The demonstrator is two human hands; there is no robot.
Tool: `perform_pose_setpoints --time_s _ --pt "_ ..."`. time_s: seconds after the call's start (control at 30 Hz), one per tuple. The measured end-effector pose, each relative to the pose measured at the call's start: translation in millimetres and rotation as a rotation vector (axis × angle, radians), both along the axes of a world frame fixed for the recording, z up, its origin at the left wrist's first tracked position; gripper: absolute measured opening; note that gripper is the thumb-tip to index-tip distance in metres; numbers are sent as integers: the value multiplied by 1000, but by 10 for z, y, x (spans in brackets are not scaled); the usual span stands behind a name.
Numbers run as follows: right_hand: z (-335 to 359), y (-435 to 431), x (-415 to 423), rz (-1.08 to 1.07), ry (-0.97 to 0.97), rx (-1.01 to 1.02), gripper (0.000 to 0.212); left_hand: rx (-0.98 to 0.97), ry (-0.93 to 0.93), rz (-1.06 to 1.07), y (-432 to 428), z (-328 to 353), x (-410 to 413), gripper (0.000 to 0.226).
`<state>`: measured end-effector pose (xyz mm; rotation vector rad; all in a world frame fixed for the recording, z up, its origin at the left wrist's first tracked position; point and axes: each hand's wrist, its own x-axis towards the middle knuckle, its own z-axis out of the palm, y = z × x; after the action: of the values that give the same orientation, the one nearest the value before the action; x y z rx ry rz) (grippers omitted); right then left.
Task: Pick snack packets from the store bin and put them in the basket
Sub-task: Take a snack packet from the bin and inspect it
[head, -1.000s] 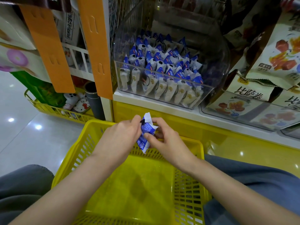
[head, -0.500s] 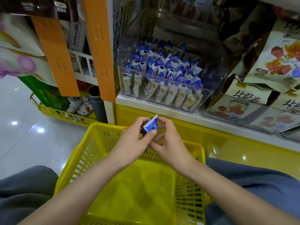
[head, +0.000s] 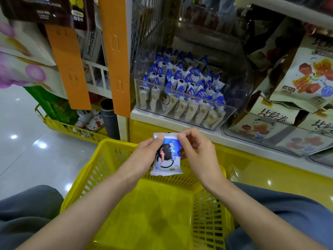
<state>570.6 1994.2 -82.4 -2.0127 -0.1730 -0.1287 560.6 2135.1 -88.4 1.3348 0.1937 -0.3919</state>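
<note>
1. Two hands are seen in the middle, the left hand (head: 142, 157) and the right hand (head: 200, 152), and one snack packet (head: 168, 159) is pinched by both.
2. The packet is held upright by its top corners: the left corner by the left thumb and fingers, the right corner by the right fingers.
3. The packet is blue and white with a dark round picture, and it is held in the air over the far side of the yellow basket (head: 84, 179).
4. The basket is placed between the legs, which are covered by grey trousers (head: 27, 210).
5. Behind it, on the white shelf (head: 153, 117), the clear store bin (head: 241, 82) is filled with many similar packets (head: 182, 85), stood in rows.
6. Bigger cream bags (head: 306, 82) are stacked just beside the bin, on its right.
</note>
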Motion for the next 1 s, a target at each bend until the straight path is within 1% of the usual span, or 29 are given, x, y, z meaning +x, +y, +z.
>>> perform_pose_setpoints --time_s 0.07,0.13,0.2,0.27,0.37,0.5,0.6,0.67,0.73,0.8,0.87,0.9,0.93,0.97,1.0 --pt "14 18 -14 7 -18 49 19 -30 -2 -85 8 25 -17 25" --pt "42 33 -16 11 -13 80 19 22 -68 -137 7 74 -48 18" --pt "78 50 -15 16 15 106 18 55 -112 -100 13 112 -55 24" --pt "119 66 -5 54 46 135 17 67 -148 -33 32 148 -48 24" --pt "251 75 32 120 22 93 18 93 -201 63 69 234 -15 24" --pt "588 49 292 108 -201 -64 21 89 -179 136 175 311 54 29" --pt "821 69 668 48 -278 -241 21 98 -139 189 240 344 97 32" --pt "900 115 959 41 -209 -434 23 102 -121 209 270 368 119 32" --pt "902 157 1204 51 -60 -579 25 102 -113 211 301 387 142 33" --pt "872 190 1368 69 52 -659 25 97 -109 210 334 395 161 34" --pt "851 220 1460 95 115 -690 27 84 -110 213 356 397 175 35" --pt "850 239 1493 99 132 -700 31 74 -110 215 358 400 182 35" --pt "857 260 1525 102 136 -716 40 62 -109 216 356 401 188 36" --pt "856 281 1558 94 136 -747 49 48 -111 219 347 400 195 38" --pt "851 305 1584 80 135 -793 54 33 -117 224 338 401 198 39"
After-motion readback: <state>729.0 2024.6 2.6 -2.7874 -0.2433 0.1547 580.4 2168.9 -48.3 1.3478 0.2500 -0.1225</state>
